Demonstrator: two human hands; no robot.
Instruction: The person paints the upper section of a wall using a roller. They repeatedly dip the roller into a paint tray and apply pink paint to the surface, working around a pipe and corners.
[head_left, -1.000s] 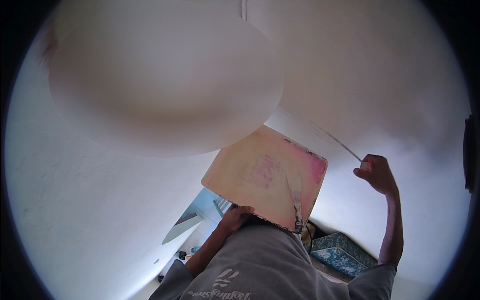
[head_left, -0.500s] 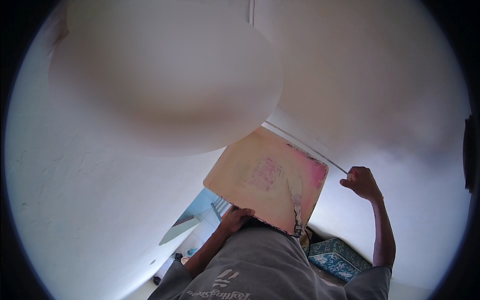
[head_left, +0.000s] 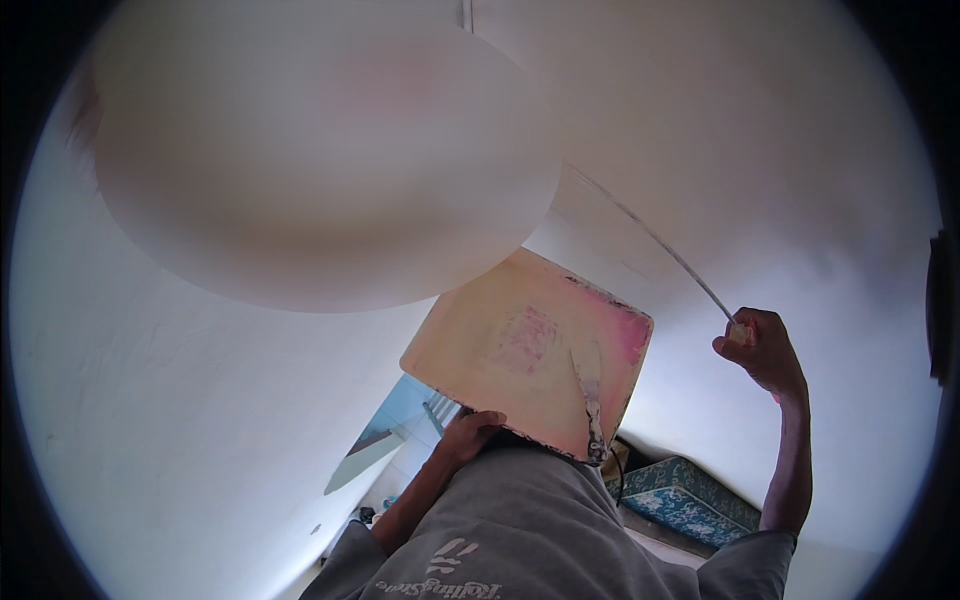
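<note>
My left hand [head_left: 474, 435] grips the near left edge of a cream board [head_left: 465, 340] with rounded corners, thumb on top. Pink patches and black-flecked edges mark the board, which is tilted in front of my body. On its right part is a narrow, stained strip [head_left: 593, 415], perhaps a scraper; its kind is unclear. My right hand [head_left: 765, 348], raised to the right beside the wall, is closed around the pale handle of a long, thin, slightly curved tool [head_left: 660, 240]. The tool runs up and left, its far end hidden behind a large blurred oval [head_left: 330, 170].
Pale walls [head_left: 180, 400] surround me, with a dark shaded area at upper right. Below right lies a blue-green patterned mattress [head_left: 690, 495]. An opening with light blue surfaces [head_left: 400, 405] shows at lower left, with small items on the floor near my left forearm.
My right hand has moved right and slightly up with the thin tool, which now slants more steeply away from the board. My left hand and the board have barely shifted.
</note>
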